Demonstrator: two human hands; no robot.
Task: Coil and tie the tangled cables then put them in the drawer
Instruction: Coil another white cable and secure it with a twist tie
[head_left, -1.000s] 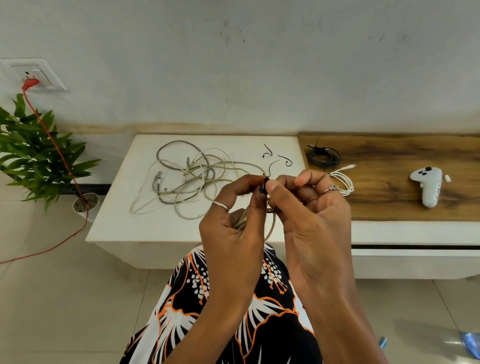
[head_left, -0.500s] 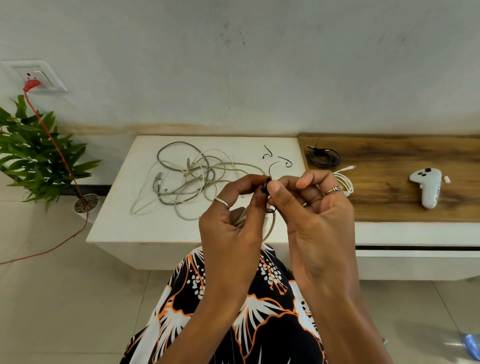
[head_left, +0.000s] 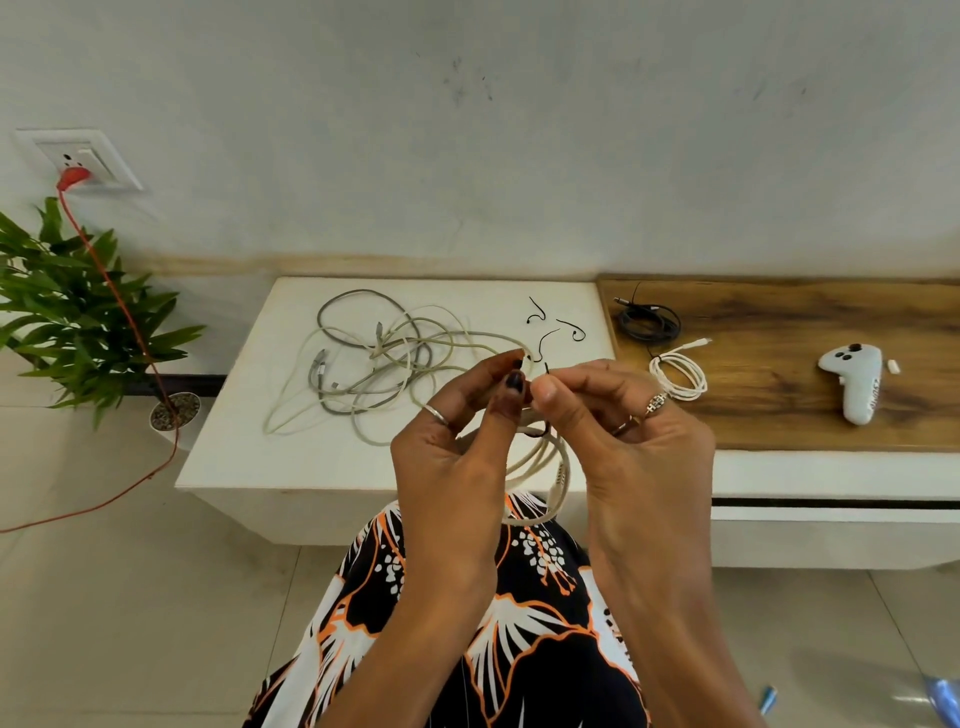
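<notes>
Fingers of the left hand (head_left: 457, 447) and right hand (head_left: 623, 436) pinch a black tie (head_left: 546, 370) between them above a coiled pale cable (head_left: 545, 467) hanging over the lap, with the tangled cables (head_left: 374, 358) lying beyond on the counter (head_left: 234, 457), nearer the left hand.

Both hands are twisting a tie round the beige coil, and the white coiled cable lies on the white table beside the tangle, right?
Not quite. The head view shows the white coiled cable on the wooden surface, near the black coil. The rest holds.
</notes>
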